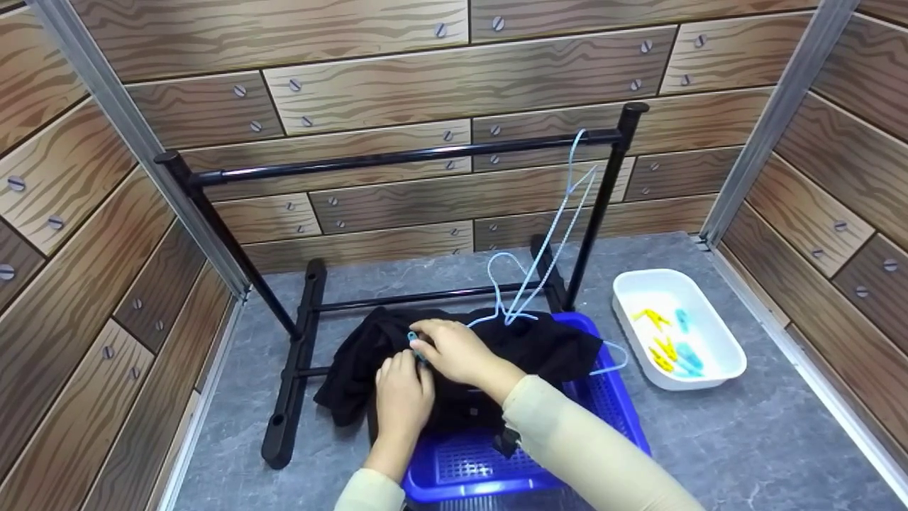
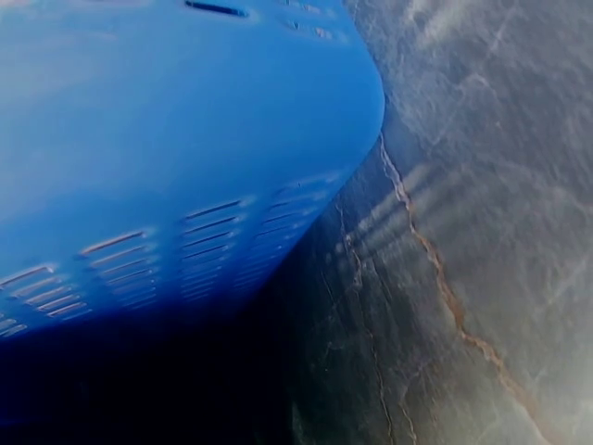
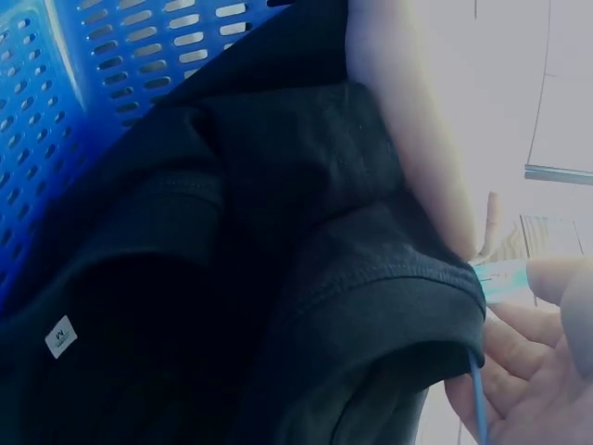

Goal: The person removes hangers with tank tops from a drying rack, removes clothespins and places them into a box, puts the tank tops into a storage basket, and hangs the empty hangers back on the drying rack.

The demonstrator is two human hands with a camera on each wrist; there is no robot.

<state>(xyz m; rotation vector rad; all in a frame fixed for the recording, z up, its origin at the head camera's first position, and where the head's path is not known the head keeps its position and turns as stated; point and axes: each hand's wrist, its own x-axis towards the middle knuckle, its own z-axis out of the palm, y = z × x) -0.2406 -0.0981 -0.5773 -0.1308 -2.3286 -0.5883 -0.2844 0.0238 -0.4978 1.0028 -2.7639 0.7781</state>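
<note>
A black garment (image 1: 539, 348) lies bunched over a blue basket (image 1: 525, 488), with a light blue wire hanger (image 1: 616, 358) sticking out at its right end. My right hand (image 1: 454, 351) pinches a light blue clothespin (image 3: 505, 278) between thumb and fingers at the garment's edge. Close beside it, my left hand (image 1: 404, 394) holds the garment's edge, with its fingertips partly hidden. The right wrist view shows a small white label (image 3: 61, 337) inside the garment and the blue hanger wire (image 3: 478, 399) below the clothespin. The left wrist view shows only the basket's outer side and the floor.
A black rack (image 1: 397, 157) stands behind the basket, with another blue wire hanger (image 1: 567, 206) hooked on its right end. To the right, a white tub (image 1: 624, 298) holds several yellow and blue clothespins (image 1: 656, 319). Wood-patterned walls (image 1: 383, 92) enclose the grey floor (image 1: 780, 440).
</note>
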